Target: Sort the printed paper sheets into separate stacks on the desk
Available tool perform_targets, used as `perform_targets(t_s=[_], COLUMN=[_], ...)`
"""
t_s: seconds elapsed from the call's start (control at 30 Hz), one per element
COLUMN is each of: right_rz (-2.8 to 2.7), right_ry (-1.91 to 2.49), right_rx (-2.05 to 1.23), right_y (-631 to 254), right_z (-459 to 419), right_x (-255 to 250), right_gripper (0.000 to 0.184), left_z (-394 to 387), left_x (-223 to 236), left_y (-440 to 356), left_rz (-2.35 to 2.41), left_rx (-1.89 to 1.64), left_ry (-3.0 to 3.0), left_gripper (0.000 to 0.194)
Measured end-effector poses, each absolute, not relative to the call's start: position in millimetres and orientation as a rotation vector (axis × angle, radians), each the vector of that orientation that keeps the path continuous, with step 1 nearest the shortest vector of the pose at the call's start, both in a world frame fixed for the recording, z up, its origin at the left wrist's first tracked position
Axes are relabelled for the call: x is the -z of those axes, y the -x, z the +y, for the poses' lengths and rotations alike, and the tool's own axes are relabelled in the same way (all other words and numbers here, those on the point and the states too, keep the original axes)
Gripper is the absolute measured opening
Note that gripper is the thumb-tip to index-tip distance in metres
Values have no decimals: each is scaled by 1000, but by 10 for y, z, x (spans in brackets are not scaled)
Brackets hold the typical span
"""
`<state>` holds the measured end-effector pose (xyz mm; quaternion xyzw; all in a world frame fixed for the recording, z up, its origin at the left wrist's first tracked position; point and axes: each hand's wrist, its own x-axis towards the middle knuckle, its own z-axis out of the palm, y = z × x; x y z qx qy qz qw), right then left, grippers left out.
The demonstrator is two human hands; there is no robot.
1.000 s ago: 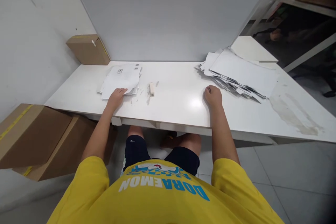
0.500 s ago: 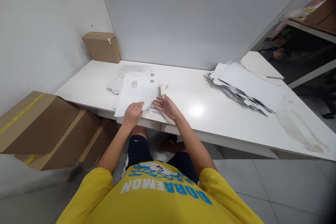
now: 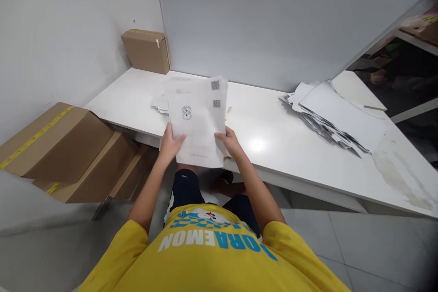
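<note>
I hold a thin set of printed white sheets (image 3: 200, 121) upright over the near edge of the white table (image 3: 273, 146). My left hand (image 3: 170, 142) grips its left edge and my right hand (image 3: 230, 141) grips its right edge, fingers closed on the paper. The top sheet carries a round emblem and two QR codes. Behind it, a small stack of papers (image 3: 160, 103) lies flat on the table. The stapler seen earlier is hidden behind the held sheets.
A messy pile of papers (image 3: 330, 114) lies at the table's right. A small cardboard box (image 3: 146, 50) sits in the far left corner. Large cardboard boxes (image 3: 58, 146) stand on the floor to my left. Grey partition walls close off the back.
My left hand drew the top sheets off the left stack toward me. My right hand came across from mid-table, and both hands have lifted the sheets upright.
</note>
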<state>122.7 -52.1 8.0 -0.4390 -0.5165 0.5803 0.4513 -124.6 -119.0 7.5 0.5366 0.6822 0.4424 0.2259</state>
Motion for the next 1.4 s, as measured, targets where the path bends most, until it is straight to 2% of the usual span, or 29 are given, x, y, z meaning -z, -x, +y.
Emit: perform_targets(t_s=[0.13, 0.23, 0.33, 0.67, 0.9, 1.17, 1.4], right_rz=[-1327, -1210, -1132, -1053, -979, -1013, -915], right_ry=[1064, 1082, 1080, 1107, 1213, 1209, 1259], right_rx=[-1049, -738, -609, -661, -737, -773, -643], right_y=[-1544, -1804, -1992, -2101, -2028, -1975, -2054], right_z=[-578, -625, -669, -720, -707, -674, -876], right_x=[-274, -422, -475, -73, 154, 141, 171], right_gripper=[28, 29, 29, 36, 48, 45, 41], left_z=[-712, -563, -515, -414, -421, -430, -551], left_x=[-350, -621, -778, -398, -257, -175, -267], left_y=[1176, 910, 632, 325, 420, 530, 621], left_rz=[1321, 1147, 1116, 1262, 1198, 1129, 987], left_rx=[-1477, -1602, -1688, -1719, -1588, -1501, -1179], left_ry=[-1463, -1669, -1806, -1693, -1675, -1626, -1683], left_gripper=[79, 60, 51, 46, 57, 66, 63])
